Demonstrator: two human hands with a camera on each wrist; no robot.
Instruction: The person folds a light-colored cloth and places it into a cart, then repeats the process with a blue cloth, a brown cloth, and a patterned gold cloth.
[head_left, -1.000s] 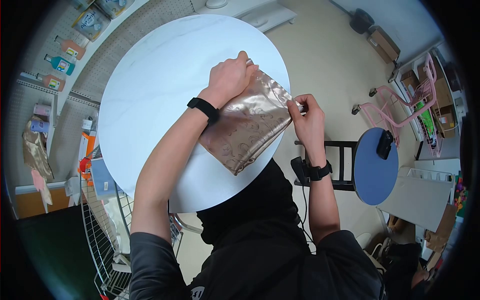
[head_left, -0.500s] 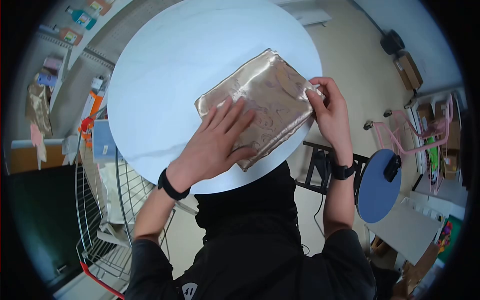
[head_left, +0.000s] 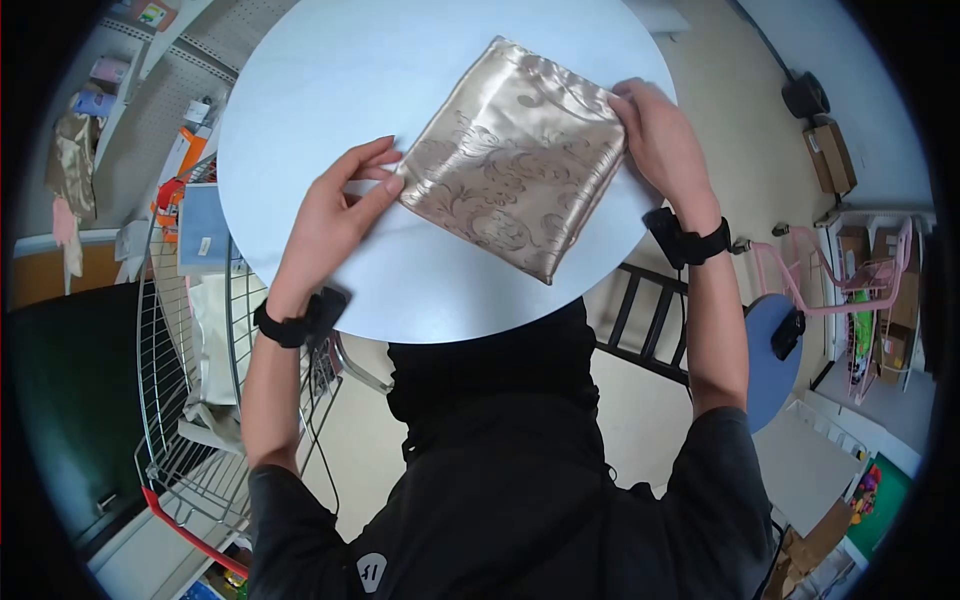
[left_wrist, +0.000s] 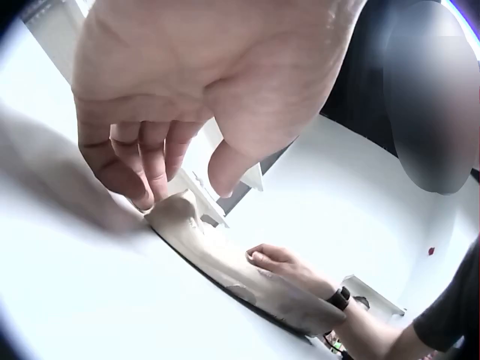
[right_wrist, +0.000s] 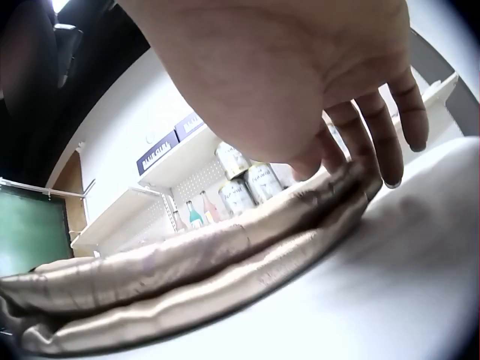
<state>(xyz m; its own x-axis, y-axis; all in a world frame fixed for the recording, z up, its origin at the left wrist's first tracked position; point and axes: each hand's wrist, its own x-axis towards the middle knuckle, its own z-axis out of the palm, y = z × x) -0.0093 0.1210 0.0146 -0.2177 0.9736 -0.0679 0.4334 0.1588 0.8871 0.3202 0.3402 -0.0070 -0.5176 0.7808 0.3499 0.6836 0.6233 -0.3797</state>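
Note:
A folded piece of shiny gold satin cloth [head_left: 510, 160] with a scroll pattern lies on the round white table [head_left: 300, 80]. My left hand [head_left: 335, 215] is at its left corner, fingertips right at the edge. In the left wrist view, the thumb [left_wrist: 229, 169] stands apart from the fingers, above the cloth corner. My right hand [head_left: 665, 140] pinches the upper right corner. From the right wrist, two thick folded layers of the cloth [right_wrist: 187, 270] show, with the outer fingers [right_wrist: 386, 150] extended beyond its end.
A wire shopping cart [head_left: 150, 400] stands left of the table. Shelves with bottles [right_wrist: 195, 216] and cans [right_wrist: 262, 184] line the wall. At right are a blue round stool [head_left: 770, 370] and a pink cart [head_left: 870, 290].
My left hand left the cloth's upper edge, lay flat on top, then moved to the left corner. The cloth has turned and lies flatter, farther from my body. My right hand stays at the right corner.

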